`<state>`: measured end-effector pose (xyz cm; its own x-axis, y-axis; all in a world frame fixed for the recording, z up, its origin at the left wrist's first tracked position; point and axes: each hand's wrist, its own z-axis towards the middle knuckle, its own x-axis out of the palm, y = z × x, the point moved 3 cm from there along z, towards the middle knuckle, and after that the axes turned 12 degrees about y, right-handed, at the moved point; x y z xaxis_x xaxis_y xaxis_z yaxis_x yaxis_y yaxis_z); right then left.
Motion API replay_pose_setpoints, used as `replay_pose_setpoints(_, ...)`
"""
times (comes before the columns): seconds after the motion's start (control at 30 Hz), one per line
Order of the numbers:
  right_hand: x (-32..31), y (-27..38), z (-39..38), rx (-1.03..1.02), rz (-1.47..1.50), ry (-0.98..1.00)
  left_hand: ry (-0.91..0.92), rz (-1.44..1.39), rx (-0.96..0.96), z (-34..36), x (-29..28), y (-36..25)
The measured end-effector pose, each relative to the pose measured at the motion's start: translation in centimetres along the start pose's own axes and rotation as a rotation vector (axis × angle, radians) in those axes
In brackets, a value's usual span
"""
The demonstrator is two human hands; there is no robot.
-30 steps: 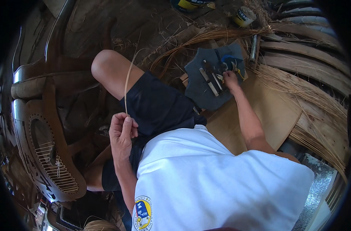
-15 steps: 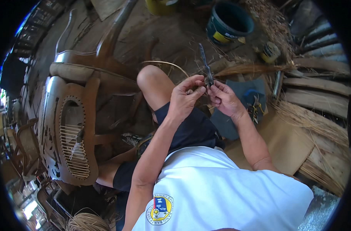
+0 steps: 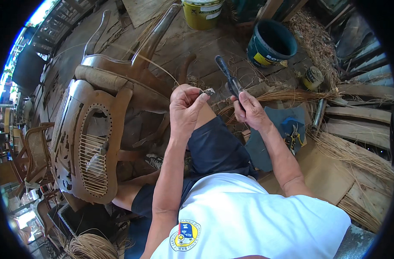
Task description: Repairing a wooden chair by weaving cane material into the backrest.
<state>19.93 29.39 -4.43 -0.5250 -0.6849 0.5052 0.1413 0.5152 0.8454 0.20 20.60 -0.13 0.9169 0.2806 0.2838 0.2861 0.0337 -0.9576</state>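
Note:
My left hand (image 3: pixel 187 108) is closed, pinching a small dark block-like piece with a pale face (image 3: pixel 208 92) between thumb and fingertips. A thin cane strand (image 3: pixel 156 65) arcs from the upper left down to this hand; whether the fingers grip it too is hard to tell. My right hand (image 3: pixel 252 111) is wrapped round a long, dark, knife-like tool (image 3: pixel 228 74) that points up and left. The hands are apart, above my right thigh. To my left lies a carved wooden chair (image 3: pixel 112 134), its oval back opening strung with several cane strands (image 3: pixel 93 166).
Pliers (image 3: pixel 295 136) and a blue object (image 3: pixel 292 124) lie on a dark mat (image 3: pixel 266 151) to my right. Beyond are a green bucket (image 3: pixel 272 45), a yellow bucket (image 3: pixel 202 15) and a small can (image 3: pixel 312 77). A cane bundle (image 3: pixel 91 247) sits at lower left.
My hands have separated: the left moved left with the small piece, the right slightly right with the dark tool. The view has shifted, showing more of the chair and cane strand.

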Motion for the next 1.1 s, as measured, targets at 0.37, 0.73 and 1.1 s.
replay_pose_setpoints(0.37, -2.8, 1.2, 3.1, -0.116, -0.664, -0.294, 0.143, 0.286, -0.105, 3.0, 0.1, 0.3)
replay_pose_setpoints(0.73, 0.7, 0.1, 5.0, -0.041, -0.335, -0.097, 0.084, 0.616, -0.124, 3.4, 0.8, -1.2)
replay_pose_setpoints(1.1, 0.3, 0.6, 5.1, 0.08, -0.538, -0.093, 0.152, 0.589, -0.111, 2.7, -1.5, -0.3)
